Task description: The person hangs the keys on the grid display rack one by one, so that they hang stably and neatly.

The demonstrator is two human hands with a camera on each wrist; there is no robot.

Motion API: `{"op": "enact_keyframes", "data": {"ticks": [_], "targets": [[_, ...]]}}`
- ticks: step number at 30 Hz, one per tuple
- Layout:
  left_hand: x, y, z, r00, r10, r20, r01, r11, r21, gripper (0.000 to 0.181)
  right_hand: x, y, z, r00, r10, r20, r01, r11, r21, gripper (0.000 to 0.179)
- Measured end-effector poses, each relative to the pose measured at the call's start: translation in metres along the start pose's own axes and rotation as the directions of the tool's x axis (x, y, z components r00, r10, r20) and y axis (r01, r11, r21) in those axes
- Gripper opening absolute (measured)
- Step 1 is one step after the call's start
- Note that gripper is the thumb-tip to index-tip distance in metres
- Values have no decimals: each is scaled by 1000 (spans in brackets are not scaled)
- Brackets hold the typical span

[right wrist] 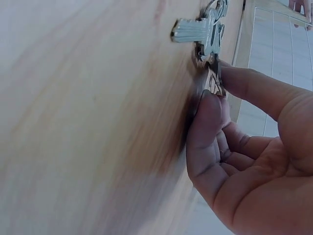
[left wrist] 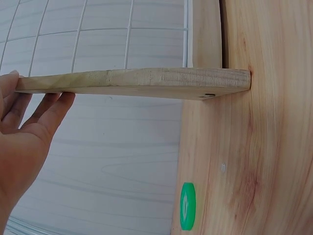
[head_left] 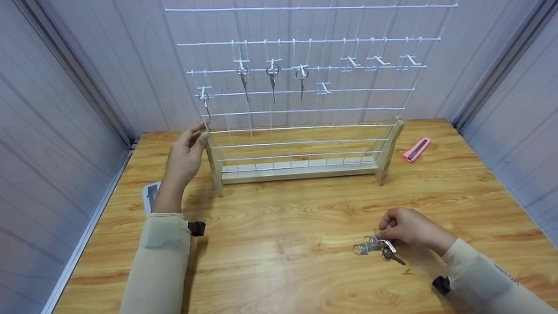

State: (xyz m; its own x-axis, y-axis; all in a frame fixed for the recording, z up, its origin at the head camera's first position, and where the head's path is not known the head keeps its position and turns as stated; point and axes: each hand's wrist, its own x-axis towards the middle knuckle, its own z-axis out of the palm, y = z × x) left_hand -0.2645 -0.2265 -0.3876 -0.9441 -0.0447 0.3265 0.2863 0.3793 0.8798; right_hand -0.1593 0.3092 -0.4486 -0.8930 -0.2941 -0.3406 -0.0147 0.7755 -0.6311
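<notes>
My left hand (head_left: 185, 155) holds the upper end of the wooden side post (left wrist: 137, 78) of a white wire rack, fingers on both faces of the wood. Several keys on rings, one of them a key (head_left: 273, 80) in the middle, hang from the rack's hooks. The leftmost hanging key (head_left: 207, 107) is just above my left fingers. Low over the table at the right, my right hand (head_left: 412, 229) pinches a key ring (right wrist: 215, 83) between thumb and forefinger. It is at the edge of a small pile of keys (head_left: 370, 247); whether its key is free of the pile cannot be told.
Bare hooks, such as a hook (head_left: 323, 88), are on the rack's right half. A pink box cutter (head_left: 416, 150) lies right of the rack. A grey container (head_left: 149, 194) is partly behind my left forearm. The left wrist view shows a green ring-shaped object (left wrist: 188, 206) on the table (left wrist: 279, 161).
</notes>
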Motion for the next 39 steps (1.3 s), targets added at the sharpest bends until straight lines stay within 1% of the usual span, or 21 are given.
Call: {"op": "enact_keyframes", "data": {"ticks": [6, 9, 15, 20, 24, 28, 31, 34, 39], "targets": [[-1, 0, 0, 1000, -2, -2, 2, 1000, -10, 42, -1, 0, 0, 1000, -15, 13, 15, 1000, 8, 22], [-1, 1, 0, 1000, -2, 2, 2, 1000, -31, 42, -2, 0, 0, 999, -23, 22, 23, 1000, 18, 21], [-2, 2, 0, 1000, -7, 6, 8, 999, -40, 43, -3, 3, 1, 999, -33, 12, 32, 999, 19, 21], [-2, 2, 0, 1000, 3, 4, -3, 999, -39, 42, -3, 4, 1, 1000, 9, 2, -9, 998, 61, 19], [-1, 2, 0, 1000, 1, 7, 0, 999, -39, 42, -4, 6, 1, 999, 32, 8, -33, 994, 108, 17], [-1, 2, 0, 1000, -4, 11, 4, 999, -38, 43, -5, 7, -1, 999, 49, 18, -51, 985, 162, 19], [-1, 2, 0, 1000, -7, 15, 7, 999, -38, 44, -5, 6, -3, 998, 59, 19, -61, 981, 182, 22], [-1, 2, -1, 1000, -5, 18, 6, 999, -35, 44, -4, 4, -4, 999, 51, 16, -54, 977, 206, 25], [0, 1, -1, 1000, -3, 23, 3, 1000, -27, 45, -6, -2, -6, 1000, 26, -8, -24, 972, 234, 28]]}}
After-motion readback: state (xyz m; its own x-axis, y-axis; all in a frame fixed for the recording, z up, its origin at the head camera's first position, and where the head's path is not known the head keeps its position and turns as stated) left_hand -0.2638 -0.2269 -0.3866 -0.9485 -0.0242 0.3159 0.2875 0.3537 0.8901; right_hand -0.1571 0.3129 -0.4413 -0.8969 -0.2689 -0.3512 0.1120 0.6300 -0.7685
